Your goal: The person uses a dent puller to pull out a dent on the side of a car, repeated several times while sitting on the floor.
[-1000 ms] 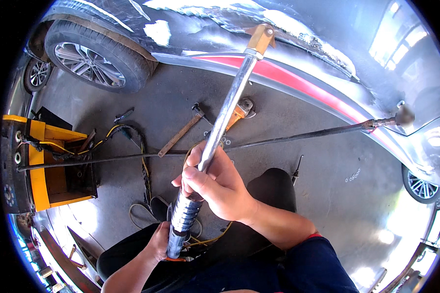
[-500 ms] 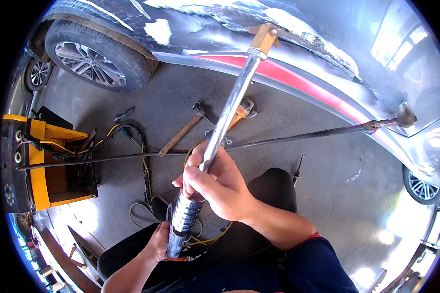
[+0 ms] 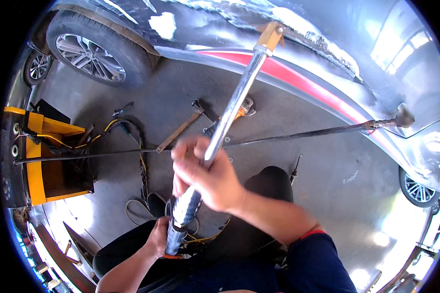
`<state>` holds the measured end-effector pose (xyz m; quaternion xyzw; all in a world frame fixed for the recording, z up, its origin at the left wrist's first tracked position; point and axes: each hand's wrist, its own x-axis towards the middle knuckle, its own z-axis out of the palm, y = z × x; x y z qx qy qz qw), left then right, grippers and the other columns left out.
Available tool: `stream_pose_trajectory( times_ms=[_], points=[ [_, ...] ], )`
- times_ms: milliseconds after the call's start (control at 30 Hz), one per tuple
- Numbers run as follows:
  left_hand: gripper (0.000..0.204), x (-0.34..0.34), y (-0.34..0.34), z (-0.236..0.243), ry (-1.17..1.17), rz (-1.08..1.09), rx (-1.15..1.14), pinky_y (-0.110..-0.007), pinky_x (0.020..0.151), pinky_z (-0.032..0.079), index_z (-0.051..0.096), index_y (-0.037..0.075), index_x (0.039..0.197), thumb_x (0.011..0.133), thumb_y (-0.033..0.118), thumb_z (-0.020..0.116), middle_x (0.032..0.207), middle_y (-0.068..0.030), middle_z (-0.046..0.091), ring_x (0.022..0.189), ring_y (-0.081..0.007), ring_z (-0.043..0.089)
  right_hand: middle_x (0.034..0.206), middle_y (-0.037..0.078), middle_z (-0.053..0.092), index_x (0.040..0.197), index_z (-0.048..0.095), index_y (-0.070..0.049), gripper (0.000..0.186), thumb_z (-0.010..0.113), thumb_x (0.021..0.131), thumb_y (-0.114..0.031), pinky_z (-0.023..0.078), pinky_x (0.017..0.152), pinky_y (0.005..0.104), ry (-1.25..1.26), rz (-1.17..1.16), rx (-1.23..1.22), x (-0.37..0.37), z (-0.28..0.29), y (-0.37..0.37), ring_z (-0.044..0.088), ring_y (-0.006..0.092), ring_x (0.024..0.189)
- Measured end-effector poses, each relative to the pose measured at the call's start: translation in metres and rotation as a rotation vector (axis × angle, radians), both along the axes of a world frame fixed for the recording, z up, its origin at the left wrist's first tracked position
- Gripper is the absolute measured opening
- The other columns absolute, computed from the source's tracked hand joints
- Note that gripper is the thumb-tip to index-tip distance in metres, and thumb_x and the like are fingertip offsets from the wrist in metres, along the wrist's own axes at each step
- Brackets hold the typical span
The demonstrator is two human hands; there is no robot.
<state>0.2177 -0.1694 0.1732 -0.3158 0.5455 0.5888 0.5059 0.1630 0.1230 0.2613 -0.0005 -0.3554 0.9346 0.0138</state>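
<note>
A slide hammer (image 3: 237,105) with a chrome shaft slants across the middle, from my lap up to a damaged car panel (image 3: 308,41). Its brass-coloured hooked head (image 3: 270,37) is at the torn, partly bare metal; the exact contact is hard to see. My left hand (image 3: 156,240) is closed round the rear handle, low down. Higher up, my right hand (image 3: 212,183) wraps round the shaft just above the ribbed dark sleeve (image 3: 186,207), its fingers blurred by motion.
A long dark bar (image 3: 298,135) crosses under the shaft, from a yellow-and-black cabinet (image 3: 36,178) to the car side. On the floor lie a wooden-handled hammer (image 3: 178,131), an orange angle grinder (image 3: 240,111), cables (image 3: 143,171) and several washers (image 3: 350,178). A car wheel (image 3: 90,56) stands upper left.
My right hand has shifted slightly down and left, its fingers looser and blurred. The view has moved a little; the hooked head stays at the panel.
</note>
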Motion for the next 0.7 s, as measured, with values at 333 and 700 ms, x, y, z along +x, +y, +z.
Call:
stream_pose_trajectory(
  times_ms=[333,700],
  points=[
    [0.049,0.002,0.012,0.021,-0.067,-0.067,0.070,-0.035,0.077,0.057,0.063,0.004,0.119,0.101,0.044,0.039,0.099,-0.0094,0.070,0.086,-0.0190,0.069,0.074,0.007,0.058,0.116,0.050,-0.004,0.020,0.059,0.099,-0.004,0.056,0.070,0.0376,0.035,-0.133,-0.081,0.028,-0.015,-0.029,0.064,0.0176,0.068],
    [0.050,-0.004,0.000,0.012,-0.016,-0.098,0.016,-0.034,0.086,0.055,0.061,0.002,0.118,0.107,0.039,0.029,0.099,-0.0133,0.069,0.091,-0.0209,0.068,0.081,0.011,0.064,0.127,0.050,-0.004,0.028,0.055,0.102,-0.017,0.057,0.072,0.0393,0.101,-0.236,-0.088,-0.011,0.002,0.017,0.066,0.0215,0.072]
  ],
)
